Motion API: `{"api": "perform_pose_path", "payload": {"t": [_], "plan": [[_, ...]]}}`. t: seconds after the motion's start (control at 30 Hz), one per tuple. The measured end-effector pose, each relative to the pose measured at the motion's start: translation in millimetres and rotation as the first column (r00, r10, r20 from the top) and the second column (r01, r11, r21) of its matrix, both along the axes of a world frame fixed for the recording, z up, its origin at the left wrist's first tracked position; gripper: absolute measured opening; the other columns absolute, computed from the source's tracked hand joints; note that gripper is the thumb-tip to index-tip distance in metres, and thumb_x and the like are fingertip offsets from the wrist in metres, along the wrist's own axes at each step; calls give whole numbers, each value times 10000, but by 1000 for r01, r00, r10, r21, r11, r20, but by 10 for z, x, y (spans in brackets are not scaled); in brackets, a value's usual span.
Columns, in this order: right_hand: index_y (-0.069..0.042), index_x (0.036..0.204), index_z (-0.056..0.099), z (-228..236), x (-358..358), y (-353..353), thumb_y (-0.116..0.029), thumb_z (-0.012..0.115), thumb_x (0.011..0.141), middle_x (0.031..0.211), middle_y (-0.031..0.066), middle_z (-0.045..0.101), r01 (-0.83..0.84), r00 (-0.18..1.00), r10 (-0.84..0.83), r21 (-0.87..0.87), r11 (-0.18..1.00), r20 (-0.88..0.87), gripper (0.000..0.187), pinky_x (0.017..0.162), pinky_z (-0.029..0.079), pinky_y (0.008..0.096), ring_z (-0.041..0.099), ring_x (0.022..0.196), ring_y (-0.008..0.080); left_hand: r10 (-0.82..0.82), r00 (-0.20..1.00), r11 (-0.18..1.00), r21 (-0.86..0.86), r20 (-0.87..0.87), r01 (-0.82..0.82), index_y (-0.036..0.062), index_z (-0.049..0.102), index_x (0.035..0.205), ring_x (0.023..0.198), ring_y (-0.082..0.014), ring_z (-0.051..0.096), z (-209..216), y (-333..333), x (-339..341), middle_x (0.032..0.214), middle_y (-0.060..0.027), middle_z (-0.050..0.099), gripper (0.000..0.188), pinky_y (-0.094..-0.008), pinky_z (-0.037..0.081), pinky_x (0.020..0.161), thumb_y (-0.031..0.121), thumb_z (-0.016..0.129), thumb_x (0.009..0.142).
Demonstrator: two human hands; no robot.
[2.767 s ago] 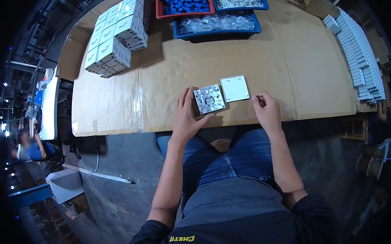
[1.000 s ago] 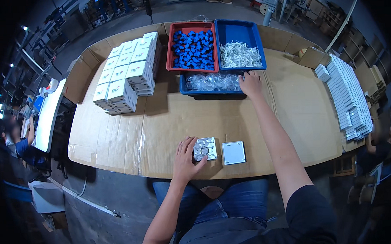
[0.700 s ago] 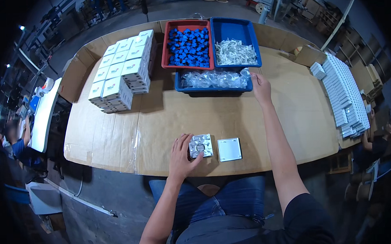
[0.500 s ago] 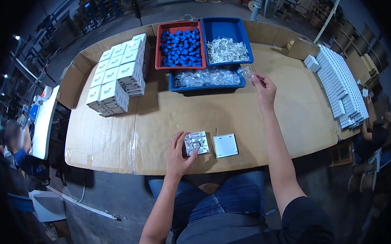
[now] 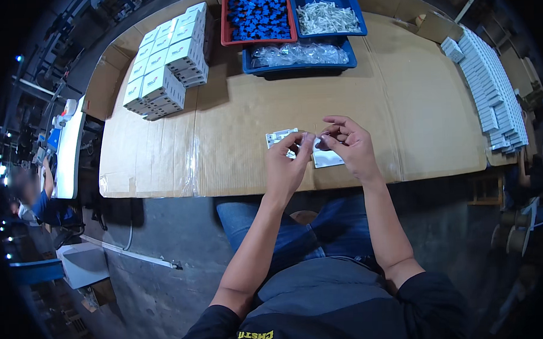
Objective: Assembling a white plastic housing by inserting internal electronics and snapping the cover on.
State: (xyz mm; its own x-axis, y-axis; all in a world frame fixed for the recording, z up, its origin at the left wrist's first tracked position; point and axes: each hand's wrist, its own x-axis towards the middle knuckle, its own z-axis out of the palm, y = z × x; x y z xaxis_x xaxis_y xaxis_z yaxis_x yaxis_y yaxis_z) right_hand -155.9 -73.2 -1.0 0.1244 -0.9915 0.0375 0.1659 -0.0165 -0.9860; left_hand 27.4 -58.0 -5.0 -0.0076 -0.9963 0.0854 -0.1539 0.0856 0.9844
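Left hand (image 5: 285,168) and right hand (image 5: 357,151) nearly meet near a white square plate (image 5: 327,158).

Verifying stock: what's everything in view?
Worktable: one, brown, centre
Square base: one, whitish, near edge, partly hidden
Panel: one, white, right of base
Red tray: one, red, far side
Blue pieces: many, blue, inside
Far tray: one, blue, beside red
Near tray: one, blue, in front
White pieces: many, white, far tray
Plastic: uncounted, clear, near tray
Boxes: uncounted stack, white, left
Blocks: uncounted stack, white, right
Side table: one, white, far left
People: at least two, dark clothing, both edges
Left hand: one, bare, at base
Right hand: one, bare, at panel
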Motion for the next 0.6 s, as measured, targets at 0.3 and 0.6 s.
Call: {"api": "perform_pose_path", "payload": {"t": [0.3, 0.6], "plan": [[47, 1258, 633, -95, 126, 116, -25, 675, 1001, 1026, 100, 717, 117, 990, -121, 56, 992, 73, 270, 851, 602, 261, 705, 936, 132, 210, 964, 977, 63, -164, -203, -19, 774, 1044, 665, -52, 564, -17, 188, -42, 730, 17, 635, 263, -226, 439, 608, 235, 708, 1034], [26, 1072, 731, -70, 432, 196, -289, 653, 1061, 686, 16, 633, 32, 994, -49, 168, 985, 100, 325, 529, 490, 240, 574, 551, 84, 268, 903, 963, 71, -337, -259, -14, 774, 1033, 635, -36, 522, 64, 254, -80, 687, 23, 600, 275, -217, 371, 575, 233, 660, 1065]]}}
